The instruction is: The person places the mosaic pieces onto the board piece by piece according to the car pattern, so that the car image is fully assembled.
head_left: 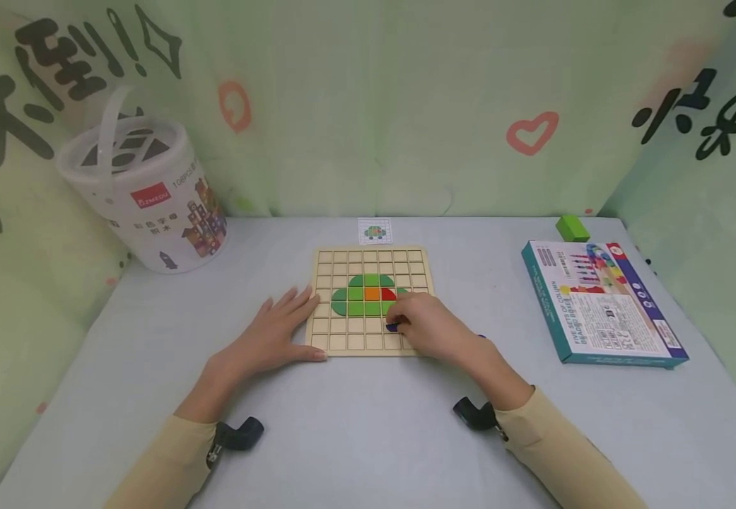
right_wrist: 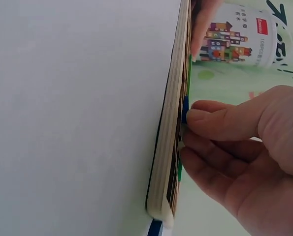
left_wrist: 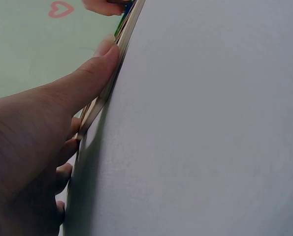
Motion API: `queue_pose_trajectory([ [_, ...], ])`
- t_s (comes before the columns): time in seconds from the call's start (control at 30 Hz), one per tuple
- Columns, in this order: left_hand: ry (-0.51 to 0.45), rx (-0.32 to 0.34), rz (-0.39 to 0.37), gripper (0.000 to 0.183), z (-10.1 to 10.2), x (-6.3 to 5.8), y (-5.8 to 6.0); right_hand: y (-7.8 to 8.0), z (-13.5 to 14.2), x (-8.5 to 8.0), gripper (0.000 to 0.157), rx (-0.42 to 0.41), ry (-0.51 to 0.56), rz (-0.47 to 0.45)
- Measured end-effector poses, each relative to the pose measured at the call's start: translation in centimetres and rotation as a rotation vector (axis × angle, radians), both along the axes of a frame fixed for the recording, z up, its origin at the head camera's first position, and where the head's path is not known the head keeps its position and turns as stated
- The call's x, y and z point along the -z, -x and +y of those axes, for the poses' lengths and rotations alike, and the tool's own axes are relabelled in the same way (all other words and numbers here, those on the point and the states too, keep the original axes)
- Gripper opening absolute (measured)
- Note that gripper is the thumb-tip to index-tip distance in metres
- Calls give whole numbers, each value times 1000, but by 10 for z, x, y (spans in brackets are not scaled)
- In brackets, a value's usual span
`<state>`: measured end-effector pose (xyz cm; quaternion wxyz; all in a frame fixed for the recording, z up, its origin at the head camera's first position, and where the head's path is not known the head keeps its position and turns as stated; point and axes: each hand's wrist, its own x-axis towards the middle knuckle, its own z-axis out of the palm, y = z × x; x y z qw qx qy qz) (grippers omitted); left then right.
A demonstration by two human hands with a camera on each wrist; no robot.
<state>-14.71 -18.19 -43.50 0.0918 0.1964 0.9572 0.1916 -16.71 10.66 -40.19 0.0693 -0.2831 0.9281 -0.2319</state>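
A wooden grid board [head_left: 339,343] lies on the table, with green, orange and red pieces set in its cells in a car-like shape. My left hand [head_left: 272,329] rests against the board's left edge, fingers spread and thumb at the near corner; in the left wrist view the thumb [left_wrist: 99,66] touches the board's side. Over the board's right part, my right hand [head_left: 431,325] pinches a small dark blue piece [head_left: 392,327] between thumb and fingers. That blue piece [right_wrist: 185,109] meets the board's surface in the right wrist view. My right hand hides some cells.
A small picture card [head_left: 375,231] lies just behind the board. Back left stands a white lidded bucket [head_left: 170,205]. To the right are a flat teal-edged box [head_left: 609,304] and a green block [head_left: 573,228]. Another blue piece [right_wrist: 155,227] lies beyond the board's right edge.
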Motion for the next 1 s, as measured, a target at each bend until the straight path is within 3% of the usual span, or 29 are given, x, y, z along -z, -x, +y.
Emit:
queue_pose_trajectory([
  [0.17,4,2,2,105,0,0,0,1,-2,1,21,-16,1,27],
  [0.4,3,1,1,105,0,-1,0,3,0,0,20,7,-6,-11],
  [0.6,-4,6,3,105,2,2,1,6,27,-12,21,57,5,-47],
  [0.73,-4,9,-5,105,3,2,1,2,52,-17,20,102,-49,-82],
  [1.0,3,-4,-3,105,1,0,0,-9,71,-12,30,151,-109,-138],
])
